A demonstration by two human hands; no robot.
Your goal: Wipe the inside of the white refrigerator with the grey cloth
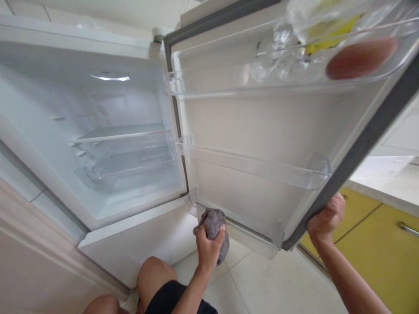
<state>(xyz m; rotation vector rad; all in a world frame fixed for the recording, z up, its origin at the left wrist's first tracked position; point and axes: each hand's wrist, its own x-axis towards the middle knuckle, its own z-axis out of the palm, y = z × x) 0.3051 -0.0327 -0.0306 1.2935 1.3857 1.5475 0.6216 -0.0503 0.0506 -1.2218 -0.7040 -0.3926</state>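
My left hand (208,248) is closed around a bunched grey cloth (214,222), held in front of the lowest door shelf (252,233) of the refrigerator. At the right, my right hand (327,218) grips the outer edge of the open refrigerator door (248,126), near its lower corner; some of its fingers are hidden behind the door. Clear plastic racks line the inside of the door. The refrigerator compartment (131,100) stands open at the left, with a glass shelf (124,131) and a lower clear shelf (137,161) inside.
Clear plastic packaging (278,54) and a reddish oval item (362,59) sit in the top door rack. Below the compartment is a white lower front (144,244). Yellow cabinets (376,235) stand behind the door at right. My bare knees (153,274) are near the tiled floor (258,279).
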